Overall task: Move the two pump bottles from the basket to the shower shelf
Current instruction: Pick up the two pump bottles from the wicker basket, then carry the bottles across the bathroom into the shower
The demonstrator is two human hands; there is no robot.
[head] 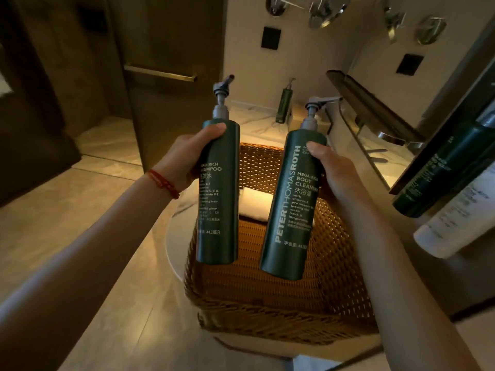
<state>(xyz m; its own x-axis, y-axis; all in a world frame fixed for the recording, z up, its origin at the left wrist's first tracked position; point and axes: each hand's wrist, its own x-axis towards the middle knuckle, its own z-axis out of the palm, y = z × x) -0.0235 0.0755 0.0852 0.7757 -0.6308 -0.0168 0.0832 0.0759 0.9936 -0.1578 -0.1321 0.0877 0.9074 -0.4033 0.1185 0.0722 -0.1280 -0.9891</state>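
Note:
My left hand [184, 153] grips a dark green shampoo pump bottle [219, 194] near its shoulder, held upright in the air. Around a second dark green pump bottle [292, 204], labelled body cleanser, my right hand [334, 172] is closed; this one tilts slightly right. Both bottles hang above the brown wicker basket [267, 311], clear of its rim. A rolled white towel [254, 203] lies inside the basket. The shower shelf [375, 108] is a dark ledge along the wall at the upper right.
A dark green bottle [444, 172] and a white bottle [460, 212] stand close at the right edge. Another green pump bottle [284, 103] stands on the marble ledge behind. The basket rests on a round white stool [175, 236]. Shower fittings [321, 9] hang on the wall above.

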